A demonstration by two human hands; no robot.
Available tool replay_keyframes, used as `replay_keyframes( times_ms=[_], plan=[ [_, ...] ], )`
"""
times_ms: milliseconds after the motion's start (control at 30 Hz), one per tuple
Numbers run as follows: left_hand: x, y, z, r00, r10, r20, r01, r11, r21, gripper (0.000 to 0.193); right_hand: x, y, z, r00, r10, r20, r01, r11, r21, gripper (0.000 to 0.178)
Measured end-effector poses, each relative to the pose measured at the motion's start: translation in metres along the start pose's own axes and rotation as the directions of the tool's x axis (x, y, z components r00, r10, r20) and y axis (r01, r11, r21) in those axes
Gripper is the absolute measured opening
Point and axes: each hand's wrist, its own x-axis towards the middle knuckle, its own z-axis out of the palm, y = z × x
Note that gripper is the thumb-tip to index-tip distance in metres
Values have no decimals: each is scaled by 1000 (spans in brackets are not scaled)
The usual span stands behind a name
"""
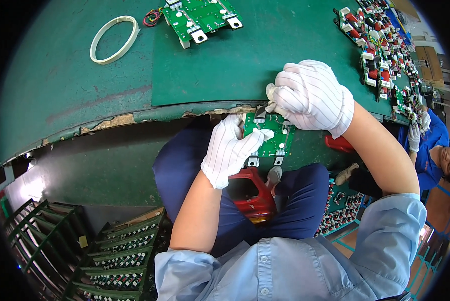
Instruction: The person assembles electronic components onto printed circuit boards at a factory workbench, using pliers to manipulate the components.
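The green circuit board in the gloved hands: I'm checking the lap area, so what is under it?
Under the green circuit board lie the person's blue trousers and a red tool on the lap. The left hand and right hand cover parts of the board, hiding what lies directly beneath.

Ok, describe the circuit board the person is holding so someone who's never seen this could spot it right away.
Start at the green workbench and follow its chipped near edge to the two white-gloved hands. The left hand and right hand hold a small green circuit board just below that edge, over the person's lap. Unlike the similar green board lying on the bench, this one is off the table.
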Motion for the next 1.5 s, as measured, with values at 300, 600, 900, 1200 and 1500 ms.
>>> replay_keyframes(
  times_ms=[300,600,900,1200,1500],
  plan=[
    [-1,1,-2,973,-205,107,220,963,-157,18,1,5,-3,995,-2,95,5,1000,-24,21],
    [-5,-1,-4,989,-32,147,29,999,23,13,10,16,-9,988,-84,131,84,996,11,25],
    [-8,-7,-2,983,155,101,-170,972,164,13,24,25,-11,946,-285,155,286,958,15,25],
    [-10,-8,-1,982,162,100,-175,973,148,15,27,29,-12,923,-331,198,336,942,13,27],
    [-1,9,-7,921,-304,243,367,886,-283,10,32,31,-15,910,-334,244,340,940,17,28]
  ],
)
